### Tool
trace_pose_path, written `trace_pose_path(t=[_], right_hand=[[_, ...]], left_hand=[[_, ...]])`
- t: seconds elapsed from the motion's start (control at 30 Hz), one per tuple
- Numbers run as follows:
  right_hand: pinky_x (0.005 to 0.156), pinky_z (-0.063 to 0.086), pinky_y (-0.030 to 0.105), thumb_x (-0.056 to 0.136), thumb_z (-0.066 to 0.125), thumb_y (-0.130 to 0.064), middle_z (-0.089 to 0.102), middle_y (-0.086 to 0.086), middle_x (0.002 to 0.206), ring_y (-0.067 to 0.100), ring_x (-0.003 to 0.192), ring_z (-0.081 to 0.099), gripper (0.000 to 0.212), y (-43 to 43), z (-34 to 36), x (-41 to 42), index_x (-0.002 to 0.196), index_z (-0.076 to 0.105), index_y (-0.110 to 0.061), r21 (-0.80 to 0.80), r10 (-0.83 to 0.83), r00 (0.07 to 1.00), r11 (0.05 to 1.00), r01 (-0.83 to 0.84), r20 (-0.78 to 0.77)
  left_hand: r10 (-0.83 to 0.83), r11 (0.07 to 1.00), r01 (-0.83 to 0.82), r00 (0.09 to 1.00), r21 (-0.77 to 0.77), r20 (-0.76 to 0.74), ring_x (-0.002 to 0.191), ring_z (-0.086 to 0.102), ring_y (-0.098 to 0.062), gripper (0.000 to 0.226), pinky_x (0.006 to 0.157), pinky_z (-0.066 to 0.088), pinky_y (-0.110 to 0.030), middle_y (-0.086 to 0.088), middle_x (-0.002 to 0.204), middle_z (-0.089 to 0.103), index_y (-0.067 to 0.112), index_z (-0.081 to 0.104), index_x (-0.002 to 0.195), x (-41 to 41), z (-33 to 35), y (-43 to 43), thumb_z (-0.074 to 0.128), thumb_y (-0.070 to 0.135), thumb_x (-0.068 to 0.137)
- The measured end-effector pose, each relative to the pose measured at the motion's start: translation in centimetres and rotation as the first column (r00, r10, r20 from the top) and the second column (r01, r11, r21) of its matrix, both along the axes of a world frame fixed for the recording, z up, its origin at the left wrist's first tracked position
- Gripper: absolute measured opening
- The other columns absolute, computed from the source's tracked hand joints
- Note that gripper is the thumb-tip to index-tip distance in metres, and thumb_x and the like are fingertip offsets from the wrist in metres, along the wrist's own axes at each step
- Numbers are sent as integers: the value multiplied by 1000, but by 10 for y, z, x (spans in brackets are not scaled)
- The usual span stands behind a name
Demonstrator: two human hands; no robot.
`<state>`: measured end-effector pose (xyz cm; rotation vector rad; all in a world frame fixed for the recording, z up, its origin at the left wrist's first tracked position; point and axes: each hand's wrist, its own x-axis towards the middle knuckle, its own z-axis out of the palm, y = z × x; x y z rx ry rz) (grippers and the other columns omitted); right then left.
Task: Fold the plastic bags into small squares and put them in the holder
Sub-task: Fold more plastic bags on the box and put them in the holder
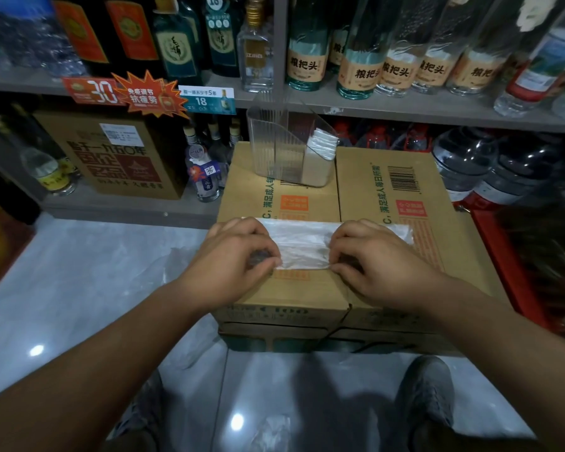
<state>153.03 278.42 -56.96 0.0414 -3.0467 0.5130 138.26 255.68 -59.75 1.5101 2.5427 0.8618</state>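
A clear plastic bag (302,243) lies flattened as a long strip across the top of two cardboard boxes (356,288). My left hand (235,259) pinches the strip's near edge at its left end. My right hand (375,262) pinches the same near edge further right, and the strip's right end sticks out past it. At the back of the boxes stands a clear ribbed holder (284,151). Several folded white bag squares (322,143) sit in its right compartment.
Shelves of liquor bottles (359,60) run behind and above the boxes. A brown carton (111,151) sits on the low shelf at left, large water jugs (490,164) at right. More loose plastic (183,265) lies on the glossy floor left of the boxes. My shoes (424,396) show below.
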Motion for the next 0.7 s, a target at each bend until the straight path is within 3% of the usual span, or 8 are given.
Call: trace_pose_path(t=[0.1,0.2,0.33,0.4,0.53,0.7], right_hand=[[86,47,38,94,61,-25,57,-10,99,16,97,51,2,-2,-1,-2,93,63,-25,8,-19,1000,1000,19,-16],[81,45,32,98,57,-24,59,-12,95,10,94,50,5,-2,5,-3,95,61,-24,-82,-99,995,992,99,9],[72,42,20,99,56,-27,63,-10,95,8,90,55,7,1,13,-3,100,62,-25,-164,-185,982,968,189,42],[73,45,23,97,61,-33,63,-12,97,7,90,57,10,3,15,-4,104,63,-26,-177,-211,976,960,219,63],[79,50,33,94,66,-35,65,-11,99,9,92,58,14,9,15,-7,105,66,-26,-214,-276,958,934,287,78],[73,49,33,99,60,-33,66,-7,85,14,84,61,18,16,4,-22,90,70,-21,-320,-455,886,830,458,88]], left_hand=[[10,1000,-10,1000,-6,28,105,50,-4,44,94,33,-32,19,104,58,37,74,101,1,0,0,52,69,81],[40,999,-40,999,-9,32,106,49,-6,48,92,36,-35,19,105,60,36,71,104,0,3,0,56,72,76],[121,991,-124,991,46,60,101,51,-8,10,95,42,-46,20,96,65,33,72,95,-3,6,0,74,40,88],[175,981,-184,976,59,130,100,53,-8,3,96,44,-48,21,92,67,34,72,92,-6,6,1,72,32,90],[280,953,-300,920,34,273,97,60,-7,8,91,51,-44,18,90,67,35,71,88,-9,8,4,66,39,93],[410,904,-428,879,22,243,90,62,-20,14,88,52,-45,14,79,67,28,67,88,-10,11,11,64,41,94]])
